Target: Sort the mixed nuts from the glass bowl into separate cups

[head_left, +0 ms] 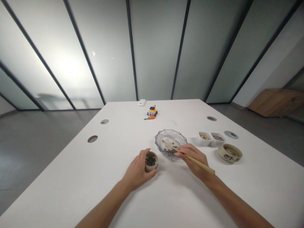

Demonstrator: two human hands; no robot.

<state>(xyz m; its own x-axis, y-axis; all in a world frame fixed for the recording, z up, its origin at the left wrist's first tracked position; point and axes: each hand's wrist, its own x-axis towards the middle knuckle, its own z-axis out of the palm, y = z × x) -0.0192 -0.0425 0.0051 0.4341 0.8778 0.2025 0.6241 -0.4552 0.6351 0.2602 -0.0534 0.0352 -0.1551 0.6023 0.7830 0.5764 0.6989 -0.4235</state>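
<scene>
My left hand (137, 169) curls around a small ceramic cup (155, 157), its thumb and fingers against the sides. Dark beans (150, 161) lie inside the cup. In my right hand (193, 158) is a pair of wooden chopsticks (200, 164), gripped between thumb and fingers. Their tips hang over a clear, scalloped glass bowl (160, 134), slanting to the left. More dark beans (169, 151) rest in the bottom of that bowl. Nothing can be made out between the chopstick tips.
Right of the bowl stand two joined white dishes (203, 142) with small pale pieces, and a wider ceramic bowl (229, 155). Farther back are an orange-handled toy tool (150, 118), a yellow toy car (152, 111) and a white box-shaped device (142, 103). Round holes (92, 139) pierce the white table (71, 177).
</scene>
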